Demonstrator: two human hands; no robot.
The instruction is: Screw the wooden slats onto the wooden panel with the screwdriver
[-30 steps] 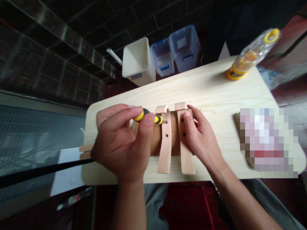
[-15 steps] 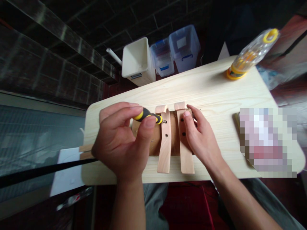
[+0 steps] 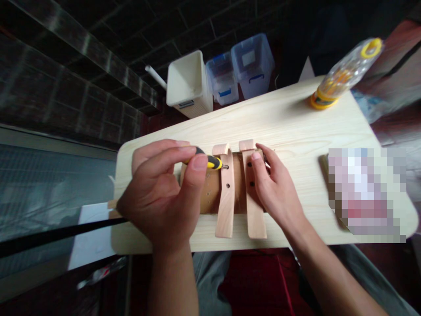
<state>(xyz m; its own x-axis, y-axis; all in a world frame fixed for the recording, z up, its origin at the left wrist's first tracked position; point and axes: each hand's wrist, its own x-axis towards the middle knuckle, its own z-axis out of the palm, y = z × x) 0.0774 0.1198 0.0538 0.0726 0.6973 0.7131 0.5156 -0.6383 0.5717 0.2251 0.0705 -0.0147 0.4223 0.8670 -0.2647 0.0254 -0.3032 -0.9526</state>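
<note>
My left hand (image 3: pixel 166 188) pinches a yellow-and-black screwdriver (image 3: pixel 213 163) between thumb and fingers. Its tip meets the upper hole of a curved wooden piece (image 3: pixel 225 206), which has a second dark hole lower down. Beside it on the right lies a similar curved wooden piece (image 3: pixel 255 215), also with two holes. Both rest across a brown board (image 3: pixel 239 184) with small holes in its left part. My right hand (image 3: pixel 274 180) is closed around the board's right end, its thumb pressing on the right wooden piece near the upper hole.
The pale wooden table (image 3: pixel 286 123) carries a clear container with yellow ends (image 3: pixel 342 77) at the far right and a pixelated flat item (image 3: pixel 365 197) at the right. Beyond its far edge stand a cream bin (image 3: pixel 189 83) and two clear plastic boxes (image 3: pixel 253 66).
My left hand has turned and shifted slightly left around the screwdriver handle, uncovering more of the board's holes. The screwdriver tip stays at the same hole. My right hand has not moved.
</note>
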